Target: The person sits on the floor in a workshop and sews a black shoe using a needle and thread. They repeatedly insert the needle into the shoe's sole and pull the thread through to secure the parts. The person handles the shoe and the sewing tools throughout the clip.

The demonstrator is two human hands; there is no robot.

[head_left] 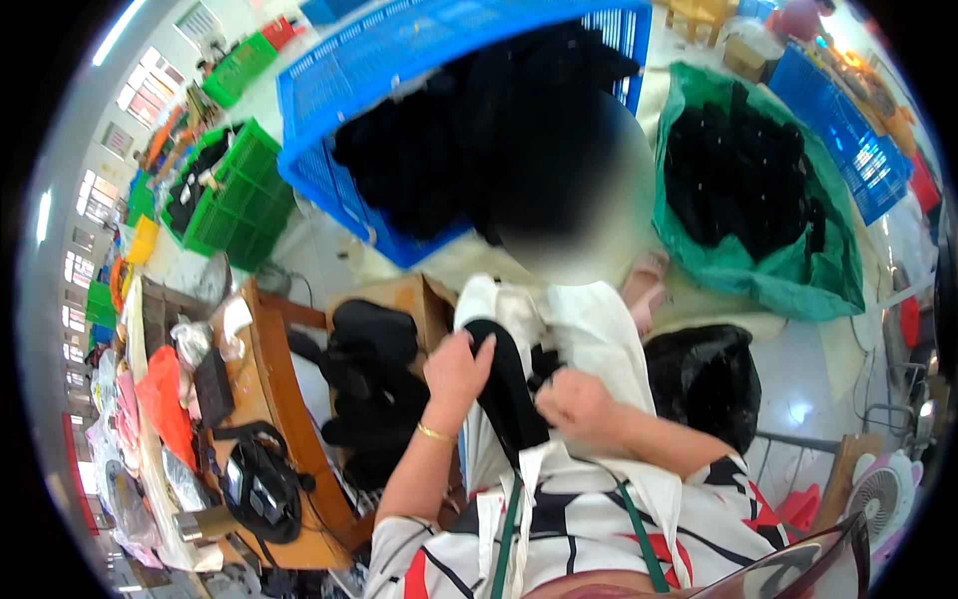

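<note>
One black, sock-like cloth piece [507, 394] lies across the lap, at the lower middle of the frame, on pale cloth [599, 324]. Its long axis runs steeply, the rounded end pointing to the top and slightly left, the other end toward the waist at lower right. The left hand [456, 371] is curled at the upper left edge of the piece, gripping it with the thumb laid over the fabric. The right hand [582, 401] is closed in a loose fist to the right of it; a small dark bunch [545, 363] shows just beside its fingers — whether it is gripped, I cannot tell.

Left of the lap, black cloth items [374, 339] are heaped beside a cardboard box [436, 309]; to the right sits a black plastic bag [704, 379]. Farther out, a blue crate [339, 75] at top centre and a green sack [768, 290] at upper right — both hold dark cloth. A wooden table [299, 439] stands at lower left.
</note>
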